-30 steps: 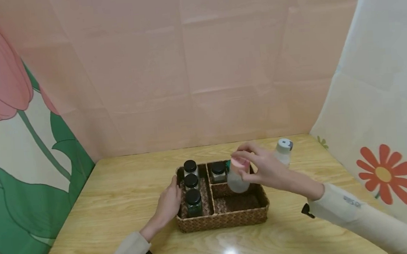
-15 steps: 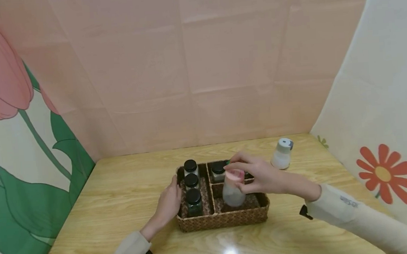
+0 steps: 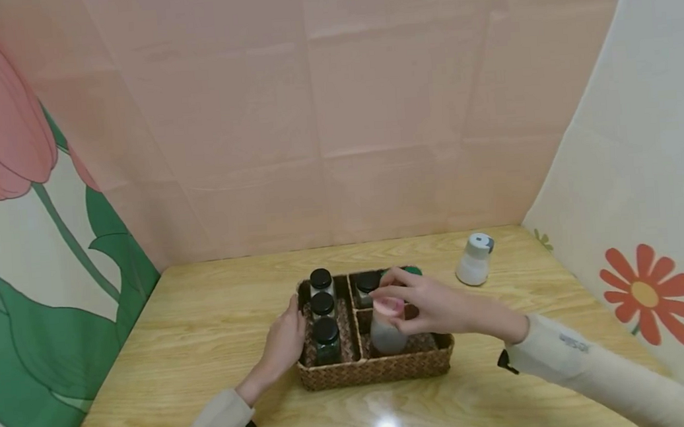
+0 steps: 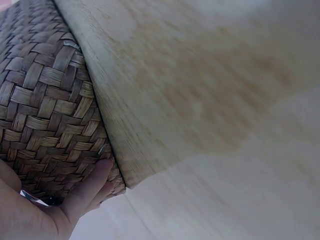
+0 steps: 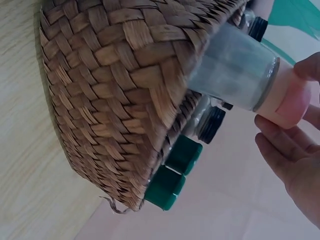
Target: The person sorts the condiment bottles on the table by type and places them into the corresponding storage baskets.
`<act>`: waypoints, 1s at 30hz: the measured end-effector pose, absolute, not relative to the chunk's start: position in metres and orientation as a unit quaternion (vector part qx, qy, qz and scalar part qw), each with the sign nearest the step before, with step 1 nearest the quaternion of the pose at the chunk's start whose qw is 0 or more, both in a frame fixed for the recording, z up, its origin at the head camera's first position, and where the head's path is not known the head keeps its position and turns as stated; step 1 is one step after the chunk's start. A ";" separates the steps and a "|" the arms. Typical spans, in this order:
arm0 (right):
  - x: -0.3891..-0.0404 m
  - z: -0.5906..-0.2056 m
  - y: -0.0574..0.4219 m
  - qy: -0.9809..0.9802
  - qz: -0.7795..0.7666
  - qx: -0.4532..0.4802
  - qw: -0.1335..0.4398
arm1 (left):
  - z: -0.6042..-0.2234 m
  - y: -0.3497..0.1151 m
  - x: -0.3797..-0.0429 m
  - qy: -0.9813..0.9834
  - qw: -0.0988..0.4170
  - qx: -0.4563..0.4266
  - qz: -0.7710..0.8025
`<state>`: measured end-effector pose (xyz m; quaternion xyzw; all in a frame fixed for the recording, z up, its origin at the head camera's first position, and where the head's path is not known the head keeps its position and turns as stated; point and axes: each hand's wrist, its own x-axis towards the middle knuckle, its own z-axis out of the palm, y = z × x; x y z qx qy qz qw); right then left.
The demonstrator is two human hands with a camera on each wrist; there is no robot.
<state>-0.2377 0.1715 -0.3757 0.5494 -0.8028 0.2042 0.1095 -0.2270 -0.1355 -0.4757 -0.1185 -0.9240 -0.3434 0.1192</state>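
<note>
My left hand point(image 3: 283, 333) holds the left wall of a brown woven basket point(image 3: 373, 372), and in the left wrist view its fingers point(image 4: 92, 187) lie on the outer weave. By its pink cap, my right hand point(image 3: 437, 301) pinches a clear frosted shaker bottle point(image 3: 388, 336). The bottle's lower part is down inside the front right compartment, near the divider, and the front wall hides its base. In the right wrist view, fingers and thumb sit around the pink cap point(image 5: 285, 100).
Several black-lidded jars point(image 3: 327, 337) line the left compartment. Another black-lidded jar point(image 3: 366, 284) and green-capped containers point(image 5: 167, 185) stand in the back right compartment. A white shaker bottle point(image 3: 474, 260) stands on the wooden table point(image 3: 222, 288), right of the basket.
My right hand has brought the pink-capped bottle left and forward over the inner divider, then down into the front right compartment. The left hand and basket have stayed put.
</note>
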 end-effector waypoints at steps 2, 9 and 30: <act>-0.237 -0.378 0.171 -0.807 0.203 0.546 0.099 | -0.475 -0.135 -0.226 -0.924 0.117 -0.119 -0.344; -0.237 -0.383 0.169 -0.812 0.208 0.542 0.058 | -0.473 -0.134 -0.226 -0.924 0.113 -0.115 -0.346; -0.243 -0.404 0.168 -0.798 0.173 0.570 0.087 | -0.471 -0.133 -0.227 -0.923 0.118 -0.113 -0.349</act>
